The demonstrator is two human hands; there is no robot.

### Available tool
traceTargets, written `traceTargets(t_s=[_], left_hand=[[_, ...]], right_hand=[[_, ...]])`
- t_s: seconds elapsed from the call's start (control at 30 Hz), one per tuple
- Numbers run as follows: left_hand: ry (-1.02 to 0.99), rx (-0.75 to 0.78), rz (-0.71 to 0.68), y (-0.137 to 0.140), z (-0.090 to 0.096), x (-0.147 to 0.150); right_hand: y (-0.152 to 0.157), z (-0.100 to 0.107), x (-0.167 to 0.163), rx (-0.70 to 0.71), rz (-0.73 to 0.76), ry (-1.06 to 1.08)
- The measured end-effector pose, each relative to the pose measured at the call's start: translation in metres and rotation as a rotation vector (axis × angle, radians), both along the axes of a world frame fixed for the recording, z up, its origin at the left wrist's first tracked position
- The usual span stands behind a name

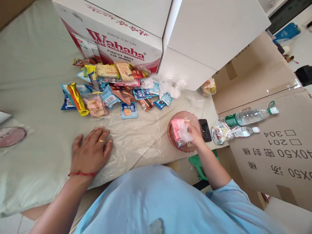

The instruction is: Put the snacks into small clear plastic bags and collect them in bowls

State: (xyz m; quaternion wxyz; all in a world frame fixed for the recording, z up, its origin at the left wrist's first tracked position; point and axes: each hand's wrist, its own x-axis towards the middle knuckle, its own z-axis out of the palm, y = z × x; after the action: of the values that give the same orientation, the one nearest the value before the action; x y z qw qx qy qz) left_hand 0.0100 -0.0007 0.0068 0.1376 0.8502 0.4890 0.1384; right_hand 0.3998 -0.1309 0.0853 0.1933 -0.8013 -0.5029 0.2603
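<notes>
My left hand [91, 151] lies palm down on the plastic-covered surface, its fingers spread and nothing in them. Just beyond it is a heap of wrapped snacks, among them a pink-and-clear packet [95, 105], a yellow-and-red wrapper [79, 100] and a flat blue pouch [129, 110]. Over the pink glass bowl [171, 138] at the right, my right hand [194, 135] pinches a whitish snack packet [186, 132], blurred by motion. A pink packet [177, 126] sits in the bowl beneath it, with other packets partly hidden.
A Wahaha water carton [117, 45] and white boxes [192, 35] stand behind the snacks. Right of the bowl lie a black phone-like object [205, 130], two water bottles [251, 117] and a patterned bag [219, 134]. Large brown cardboard [273, 130] borders the right; a green stool [198, 165] stands below.
</notes>
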Motion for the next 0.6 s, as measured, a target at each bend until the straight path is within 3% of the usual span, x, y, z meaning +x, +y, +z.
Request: traceTargets(t_s=[0.13, 0.27, 0.37, 0.43, 0.5, 0.53, 0.6], left_hand=[[0.004, 0.0, -0.003, -0.001, 0.0, 0.0], [0.024, -0.006, 0.001, -0.001, 0.002, 0.0], [0.021, -0.006, 0.001, -0.002, 0.002, 0.0], [0.009, -0.007, 0.006, -0.002, 0.002, 0.0], [0.003, -0.011, 0.01, -0.001, 0.002, 0.0], [0.004, -0.014, 0.01, -0.001, 0.002, 0.0], [0.014, -0.013, 0.006, -0.001, 0.002, 0.001]], right_hand=[[0.001, -0.018, -0.027, -0.01, -0.065, -0.291], [-0.003, -0.004, -0.031, 0.085, -0.014, -0.461], [-0.011, 0.002, -0.033, 0.217, 0.213, -0.486], [-0.018, -0.002, -0.037, 0.231, 0.413, -0.423], [-0.025, -0.008, -0.036, 0.233, 0.518, -0.334], [-0.028, -0.009, -0.031, 0.24, 0.49, -0.309], [-0.027, -0.004, -0.005, 0.252, 0.236, -0.357]])
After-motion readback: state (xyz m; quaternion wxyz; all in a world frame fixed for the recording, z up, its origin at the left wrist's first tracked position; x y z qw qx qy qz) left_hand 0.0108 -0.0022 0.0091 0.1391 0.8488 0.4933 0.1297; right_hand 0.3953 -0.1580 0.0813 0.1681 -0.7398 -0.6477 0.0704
